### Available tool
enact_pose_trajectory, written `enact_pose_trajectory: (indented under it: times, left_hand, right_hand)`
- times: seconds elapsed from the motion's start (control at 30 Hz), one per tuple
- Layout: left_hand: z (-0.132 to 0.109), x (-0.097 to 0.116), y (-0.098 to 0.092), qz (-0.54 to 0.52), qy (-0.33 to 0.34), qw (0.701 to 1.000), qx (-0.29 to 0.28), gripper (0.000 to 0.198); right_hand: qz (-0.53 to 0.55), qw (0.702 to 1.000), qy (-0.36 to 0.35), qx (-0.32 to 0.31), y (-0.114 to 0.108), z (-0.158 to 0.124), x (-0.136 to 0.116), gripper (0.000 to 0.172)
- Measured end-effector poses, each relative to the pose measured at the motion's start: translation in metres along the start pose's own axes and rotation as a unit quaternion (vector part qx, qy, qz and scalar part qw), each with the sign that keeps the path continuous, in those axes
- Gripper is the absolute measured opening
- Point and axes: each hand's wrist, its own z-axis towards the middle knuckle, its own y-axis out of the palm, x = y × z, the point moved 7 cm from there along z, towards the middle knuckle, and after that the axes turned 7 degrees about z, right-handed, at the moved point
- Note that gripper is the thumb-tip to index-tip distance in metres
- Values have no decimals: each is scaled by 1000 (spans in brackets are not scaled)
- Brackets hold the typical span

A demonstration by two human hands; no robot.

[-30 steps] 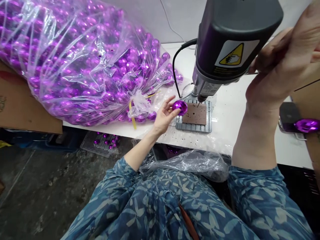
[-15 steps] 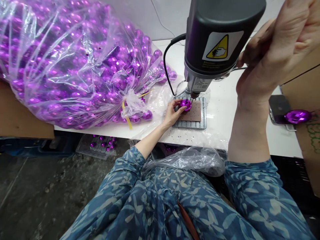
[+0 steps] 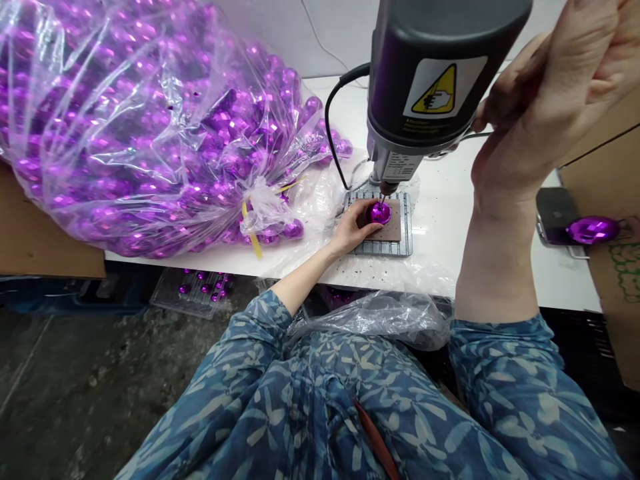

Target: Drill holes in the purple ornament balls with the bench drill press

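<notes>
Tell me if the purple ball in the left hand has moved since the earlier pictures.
Yes. Against the brown board, the purple ball in the left hand has moved right, from the board's left edge to nearer its middle, under the drill bit.

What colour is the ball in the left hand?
The ball is shiny purple; the head view shows it.

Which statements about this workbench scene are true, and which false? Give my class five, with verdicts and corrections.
1. The left hand holds a purple ball under the drill press. True.
2. The plastic bag lies right of the drill press. False: it lies to the left.
3. The drill press bears a yellow warning triangle. True.
4. The right hand rests flat on the table. False: it is raised beside the drill press.
5. A brown board lies on the grey base. True.
</notes>
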Motion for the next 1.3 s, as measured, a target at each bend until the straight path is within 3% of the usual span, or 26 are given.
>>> enact_pose_trajectory:
  times: [0.4,0.73,1.1,1.3]
  left_hand:
    - [1,-8,10,-72,-46,995,-45,71]
    - [3,-9,-3,-96,-89,990,-57,69]
    - [2,-19,2,-80,-100,991,-47,73]
    - [4,-18,0,-73,-93,992,-36,69]
  right_hand:
    - [-3,999,38,38,0,0,-3,68]
    - [10,1000,2,8,-1,-1,-1,63]
    - [3,1000,-9,3,-4,-2,5,57]
    - [22,999,4,33,-5,-1,6,61]
